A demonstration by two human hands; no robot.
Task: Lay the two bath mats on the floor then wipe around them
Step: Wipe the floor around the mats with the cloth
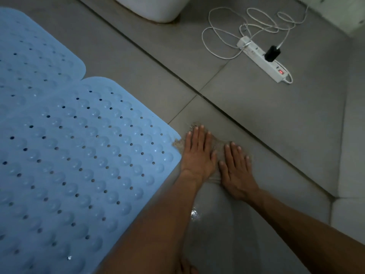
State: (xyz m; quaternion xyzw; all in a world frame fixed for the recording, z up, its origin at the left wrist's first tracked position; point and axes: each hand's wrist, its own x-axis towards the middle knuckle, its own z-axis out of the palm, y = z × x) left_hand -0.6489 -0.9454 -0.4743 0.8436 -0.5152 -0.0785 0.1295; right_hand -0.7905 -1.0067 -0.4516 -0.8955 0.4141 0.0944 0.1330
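Observation:
Two light blue bath mats with bumps and holes lie flat on the grey tiled floor. The near mat [79,165] fills the lower left; the far mat [29,52] lies beyond it at the upper left, and their edges meet. A brownish cloth [218,153] is spread on the floor just right of the near mat's corner. My left hand [198,155] and my right hand [236,169] press flat on the cloth side by side, fingers extended and pointing away from me. The hands cover most of the cloth.
A white power strip [258,58] with a black plug and a lit red switch lies at the upper right, its white cable [217,36] looped on the floor. A white rounded base [158,8] stands at the top. Wet streaks [195,213] shine between my forearms.

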